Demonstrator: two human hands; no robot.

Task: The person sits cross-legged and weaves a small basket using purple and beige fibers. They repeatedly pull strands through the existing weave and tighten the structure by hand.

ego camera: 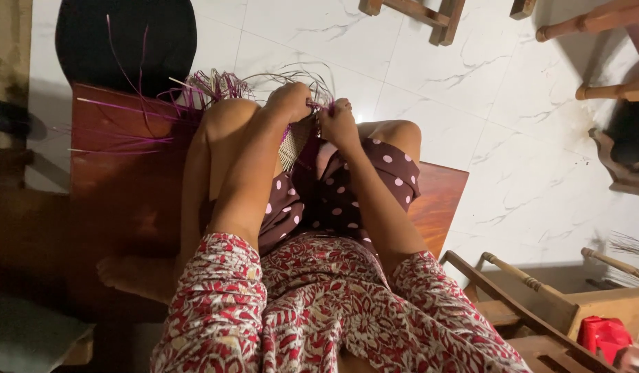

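I look down at my lap, where a partly woven piece of pale and purple strips rests between my raised knees. My left hand is closed over its top edge, pinching purple strips. My right hand grips the strips right beside it, the fingers of both hands almost touching. Loose purple strips fan out to the left from the weave, some long ones trailing over the wooden seat. The lower part of the woven piece is hidden behind my forearms and my dotted skirt.
I sit on a low reddish wooden platform on a white marble floor. A dark round cushion lies at the top left. Wooden furniture legs stand at the top right, a wooden frame and a red object at the bottom right.
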